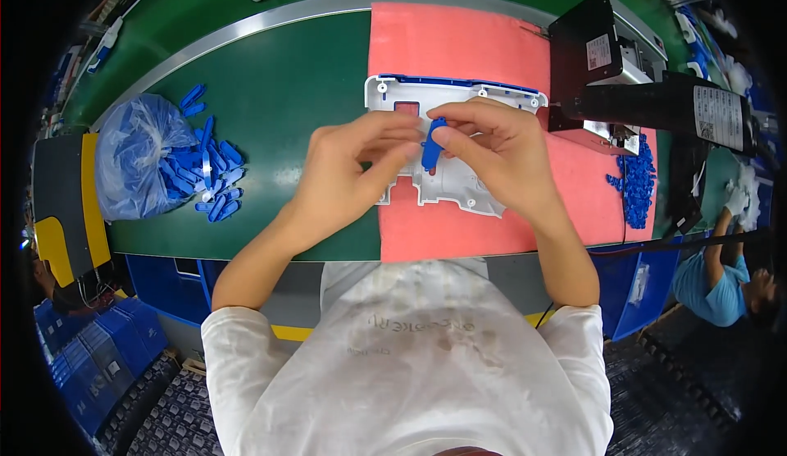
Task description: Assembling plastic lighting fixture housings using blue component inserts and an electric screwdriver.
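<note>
Grip's a narrow pinch: right hand [502, 148] holds the elongated blue plastic piece [430, 154] over the cut-out white plastic housing [451, 184]. I'd keep pressure light, steady its free edge. Left hand [352, 157] loosely parted alongside, contact unclear. Housing's on the pink rectangular mat [459, 42], green worktop [287, 70] beneath.

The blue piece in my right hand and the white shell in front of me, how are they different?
The blue piece is small and narrow; the white shell is far larger and broader. The blue piece is held up in your right hand, while the white shell rests on the pink mat. The blue piece looks blue throughout; the white shell has blue along its far edge. Both look like plastic.
</note>
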